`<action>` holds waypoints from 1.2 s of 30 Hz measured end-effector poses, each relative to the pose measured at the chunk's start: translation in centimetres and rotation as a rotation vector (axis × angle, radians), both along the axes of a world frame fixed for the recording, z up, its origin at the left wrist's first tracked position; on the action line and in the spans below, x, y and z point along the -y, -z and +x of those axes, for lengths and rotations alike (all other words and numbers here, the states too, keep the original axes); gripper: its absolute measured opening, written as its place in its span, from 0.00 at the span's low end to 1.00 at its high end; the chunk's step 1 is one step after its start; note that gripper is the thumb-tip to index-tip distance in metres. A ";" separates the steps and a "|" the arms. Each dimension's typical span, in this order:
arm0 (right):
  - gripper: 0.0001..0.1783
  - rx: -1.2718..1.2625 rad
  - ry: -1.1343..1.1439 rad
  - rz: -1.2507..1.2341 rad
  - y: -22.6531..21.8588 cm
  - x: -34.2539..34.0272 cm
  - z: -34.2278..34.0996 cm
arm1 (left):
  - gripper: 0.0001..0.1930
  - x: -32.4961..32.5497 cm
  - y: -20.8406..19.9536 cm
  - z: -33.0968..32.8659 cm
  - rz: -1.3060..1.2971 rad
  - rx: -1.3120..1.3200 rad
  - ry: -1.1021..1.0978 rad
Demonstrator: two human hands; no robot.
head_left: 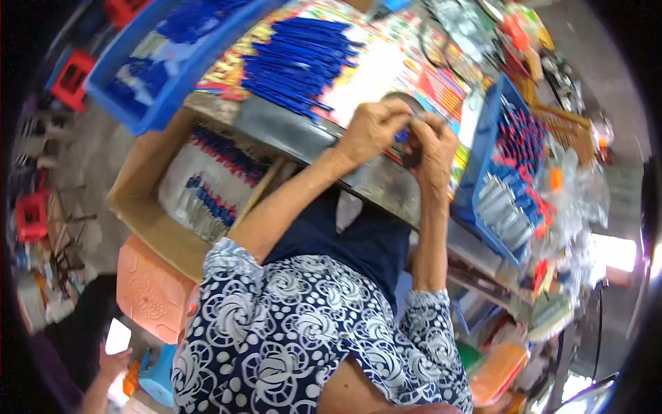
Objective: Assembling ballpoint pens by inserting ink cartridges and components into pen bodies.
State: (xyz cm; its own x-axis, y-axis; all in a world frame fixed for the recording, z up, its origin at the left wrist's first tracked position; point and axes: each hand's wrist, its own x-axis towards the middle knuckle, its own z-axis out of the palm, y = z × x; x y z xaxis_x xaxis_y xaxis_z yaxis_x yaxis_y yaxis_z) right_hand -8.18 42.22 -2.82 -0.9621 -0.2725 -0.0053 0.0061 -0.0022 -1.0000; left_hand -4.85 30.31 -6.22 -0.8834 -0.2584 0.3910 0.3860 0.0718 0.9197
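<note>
My left hand (371,132) and my right hand (436,145) meet above the worktable, thumbs and fingertips pinched close together. A small blue piece (401,136) shows between them, but its kind is too small to tell. Behind the fingers sits a dark round thing (400,100), partly covered by them. To the left of my hands a pile of thin blue rods (296,62) lies on a colourful printed sheet (369,72). Fingers hide whatever each hand grips.
A blue tray (145,117) with blue parts stands at the far left. Below it, a cardboard box (152,231) holds rows of blue-and-red-handled metal pieces. On the right a blue crate (476,172) holds similar pieces. Another person's hand (114,362) shows at lower left, near a pink stool (148,290).
</note>
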 end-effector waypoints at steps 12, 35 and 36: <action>0.04 0.051 -0.197 0.045 -1.9 -0.8 -0.3 | 0.07 2.3 -2.1 1.4 -0.254 -0.071 -0.041; 0.05 0.079 -0.151 0.044 -0.6 -1.9 -2.1 | 0.11 33.8 -2.0 0.0 -0.848 0.701 -0.685; 0.05 0.086 -0.152 0.041 -0.5 -1.9 -2.0 | 0.11 34.2 -1.3 -0.3 -0.871 0.727 -0.658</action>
State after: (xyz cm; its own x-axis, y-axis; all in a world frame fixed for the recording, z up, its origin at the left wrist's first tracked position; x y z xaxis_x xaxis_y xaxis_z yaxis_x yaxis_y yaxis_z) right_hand -10.23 44.08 -2.31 -0.9052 -0.4130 -0.1003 0.0892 0.0462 -0.9949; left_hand -5.19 -3.90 -4.92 -0.7680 -0.6253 0.1383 -0.5100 0.7278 0.4586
